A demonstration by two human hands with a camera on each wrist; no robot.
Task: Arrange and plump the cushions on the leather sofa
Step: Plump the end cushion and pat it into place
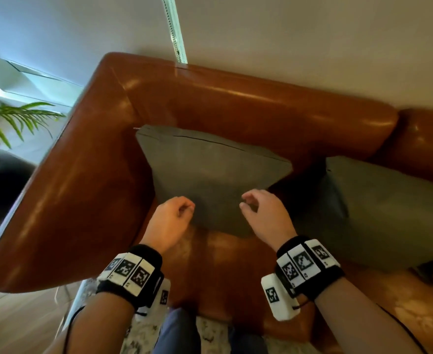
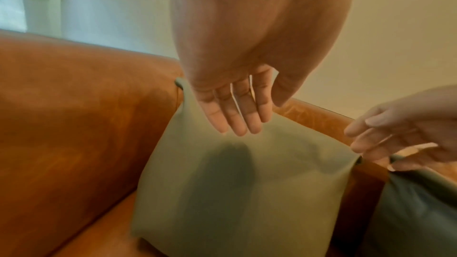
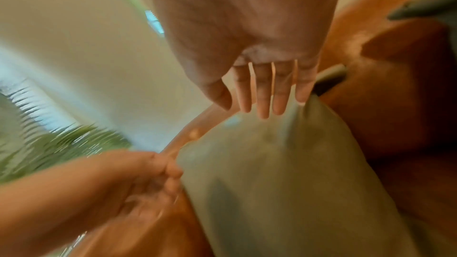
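Observation:
A grey-green cushion (image 1: 210,169) stands in the corner of the brown leather sofa (image 1: 236,103), leaning on the backrest. My left hand (image 1: 184,208) and right hand (image 1: 251,203) hover just in front of its lower half, fingers loosely bent, holding nothing. In the left wrist view the left hand (image 2: 237,116) points its relaxed fingers at the cushion (image 2: 235,192), with the right hand (image 2: 395,134) at the cushion's right corner. In the right wrist view the right hand (image 3: 264,97) hangs over the cushion (image 3: 284,173). A second grey-green cushion (image 1: 389,215) leans further right.
The sofa's wide armrest (image 1: 70,200) runs along the left, and a pale wall stands behind the backrest. A green plant (image 1: 11,118) stands beyond the armrest. My legs (image 1: 177,333) are at the seat's front edge, above a patterned rug (image 1: 139,335).

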